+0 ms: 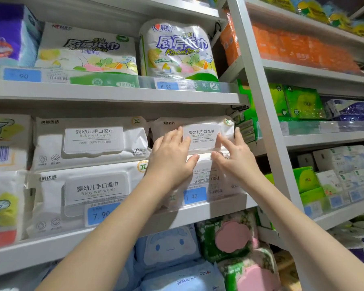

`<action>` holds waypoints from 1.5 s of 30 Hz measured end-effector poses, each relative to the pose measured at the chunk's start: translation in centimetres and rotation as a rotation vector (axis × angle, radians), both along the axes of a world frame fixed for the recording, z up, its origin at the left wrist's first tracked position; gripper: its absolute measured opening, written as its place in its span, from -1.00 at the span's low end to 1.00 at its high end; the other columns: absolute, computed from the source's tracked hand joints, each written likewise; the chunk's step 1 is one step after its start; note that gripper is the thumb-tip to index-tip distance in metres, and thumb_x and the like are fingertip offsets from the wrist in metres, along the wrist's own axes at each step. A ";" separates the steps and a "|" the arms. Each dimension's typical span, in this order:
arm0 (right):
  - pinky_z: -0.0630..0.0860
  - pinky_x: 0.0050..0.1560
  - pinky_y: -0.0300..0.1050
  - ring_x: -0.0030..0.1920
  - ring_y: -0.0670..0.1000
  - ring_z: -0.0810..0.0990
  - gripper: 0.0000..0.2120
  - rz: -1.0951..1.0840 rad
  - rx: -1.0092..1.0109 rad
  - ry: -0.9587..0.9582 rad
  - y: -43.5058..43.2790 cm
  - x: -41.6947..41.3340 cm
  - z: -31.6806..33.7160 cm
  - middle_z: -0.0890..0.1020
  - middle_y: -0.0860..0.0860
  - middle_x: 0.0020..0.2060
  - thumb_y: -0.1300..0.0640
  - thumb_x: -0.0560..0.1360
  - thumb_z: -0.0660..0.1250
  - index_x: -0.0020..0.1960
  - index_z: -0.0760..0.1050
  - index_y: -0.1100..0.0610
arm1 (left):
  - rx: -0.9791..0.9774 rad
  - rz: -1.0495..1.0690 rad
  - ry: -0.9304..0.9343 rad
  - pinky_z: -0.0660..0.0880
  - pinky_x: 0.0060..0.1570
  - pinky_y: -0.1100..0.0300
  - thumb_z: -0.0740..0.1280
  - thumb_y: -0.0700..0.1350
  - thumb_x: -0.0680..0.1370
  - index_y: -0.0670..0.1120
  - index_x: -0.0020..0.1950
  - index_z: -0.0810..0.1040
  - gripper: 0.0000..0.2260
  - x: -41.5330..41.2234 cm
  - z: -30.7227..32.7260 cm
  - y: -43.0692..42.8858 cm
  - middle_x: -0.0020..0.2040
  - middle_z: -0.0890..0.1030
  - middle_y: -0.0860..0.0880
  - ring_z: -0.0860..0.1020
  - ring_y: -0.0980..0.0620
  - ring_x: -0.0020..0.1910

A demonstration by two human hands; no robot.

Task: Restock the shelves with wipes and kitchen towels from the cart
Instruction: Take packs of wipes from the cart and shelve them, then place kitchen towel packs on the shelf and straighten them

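On the middle shelf, both hands lie flat against the front of one pack. The left hand (172,158) and the right hand (234,158) have their fingers straight and spread. They press and grip nothing, one at each side of the label on the top wipes pack (202,134). That pack rests on a lower pack (208,177) whose print reads upside down. To finish well, I'd push evenly with both palms so it slides straight back, flush with the neighbouring stack (88,139) on the left. How much room is left behind it I cannot tell. It should end clear of the price tag (194,196) on the shelf (219,208) lip. Kitchen towels (177,53) sit one level up.
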State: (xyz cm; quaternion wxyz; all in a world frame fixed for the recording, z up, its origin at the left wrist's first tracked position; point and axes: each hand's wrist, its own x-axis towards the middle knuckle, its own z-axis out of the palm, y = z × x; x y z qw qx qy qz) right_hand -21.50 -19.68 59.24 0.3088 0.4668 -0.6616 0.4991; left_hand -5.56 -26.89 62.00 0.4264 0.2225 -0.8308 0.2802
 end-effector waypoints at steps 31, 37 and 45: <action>0.20 0.39 0.23 0.15 0.09 0.58 -0.59 0.347 -0.275 0.274 -4.7 21.9 -5.5 0.64 0.02 0.11 -0.10 0.45 0.15 0.05 0.65 0.09 | 0.017 0.027 0.318 0.40 0.15 -0.07 0.24 -0.08 0.43 -0.15 0.12 0.62 -0.66 22.1 -6.2 -2.9 0.13 0.59 -0.08 0.51 -0.13 0.16; 0.28 0.32 0.10 0.21 0.15 0.52 -0.58 0.400 -0.186 0.313 -7.4 31.8 -3.1 0.59 0.10 0.20 -0.09 0.47 0.18 0.16 0.60 0.11 | 0.048 0.219 0.466 0.31 0.28 -0.07 0.23 -0.08 0.47 -0.16 0.25 0.54 -0.61 32.9 -5.6 -5.6 0.27 0.50 -0.15 0.41 -0.17 0.26; 0.07 0.42 -0.04 0.45 0.06 0.24 -0.53 0.267 -0.008 0.306 -11.3 40.2 0.2 0.30 0.06 0.47 -0.15 0.58 0.13 0.42 0.37 0.01 | 0.217 0.445 0.528 0.23 0.34 -0.09 0.25 -0.04 0.55 -0.15 0.41 0.31 -0.54 42.3 -2.0 -7.6 0.42 0.28 -0.19 0.24 -0.20 0.37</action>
